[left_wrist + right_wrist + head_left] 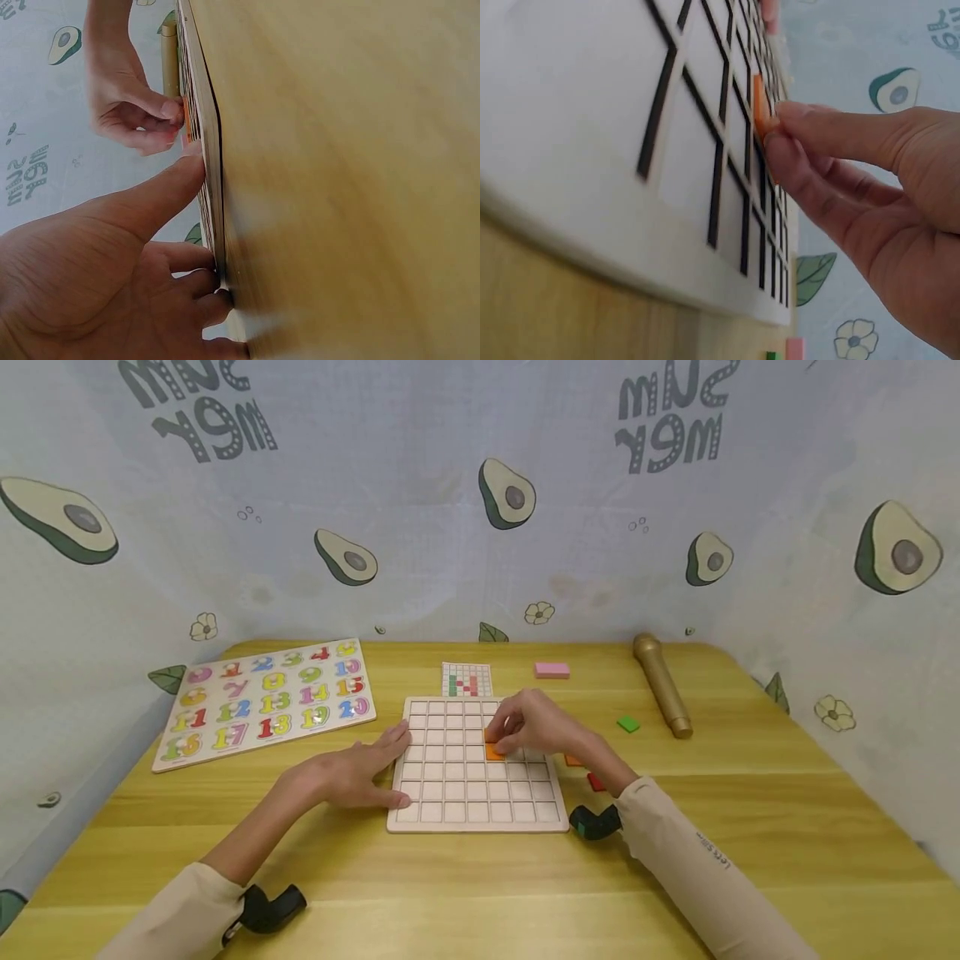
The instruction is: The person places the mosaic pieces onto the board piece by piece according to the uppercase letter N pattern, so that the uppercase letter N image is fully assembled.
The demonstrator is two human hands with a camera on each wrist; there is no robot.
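A pale wooden grid board point(455, 792) lies flat in the middle of the table. My left hand point(351, 777) rests along its left side, thumb on the near corner and fingers stretched towards the far part of the edge. Over the board's right half, my right hand point(534, 724) pinches an orange square tile point(760, 105) between thumb and fingertips, down at the grid. Orange shows in two neighbouring cells point(494, 752) there; the fingers partly cover it. Behind the board lies a small pattern card point(467, 680) printed with coloured squares.
A number puzzle board point(255, 706) lies at the back left. A pink block point(552, 671), a green tile point(628, 724) and a gold microphone-shaped object point(663, 689) sit at the right. An orange tile point(573, 761) and a red tile point(596, 782) lie beside the right forearm.
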